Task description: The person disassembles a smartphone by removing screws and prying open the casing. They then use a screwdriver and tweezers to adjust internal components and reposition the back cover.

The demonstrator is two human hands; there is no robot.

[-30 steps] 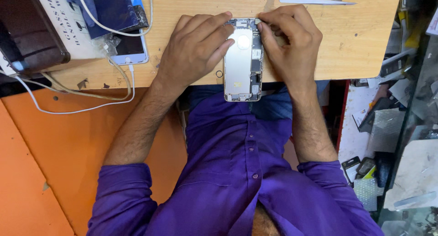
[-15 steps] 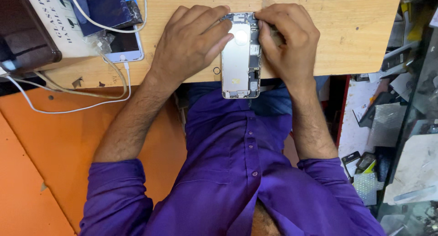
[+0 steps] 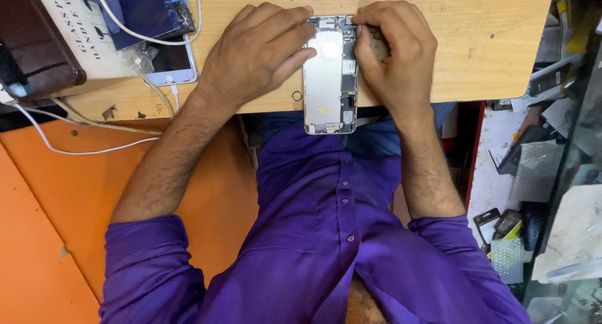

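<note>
Opened phone housing (image 3: 330, 73), silver, back cover removed and internal parts exposed, is lying lengthwise across the near edge of the wooden worktop (image 3: 489, 54), its lower end overhanging that edge above the person's lap. The left hand (image 3: 257, 51) is lying flat with fingers extended, pressing against the housing's left side and steadying it. The right hand (image 3: 395, 51) is curling closed at the housing's upper right corner, fingertips pinching there; whether a small tool or part is being gripped cannot be told. A second phone (image 3: 168, 62) with a white cable (image 3: 81, 145) is resting toward the worktop's left edge. The housing is judged light and stiff but fragile inside; holding by the metal side rails looks safest, avoiding the exposed boards.
</note>
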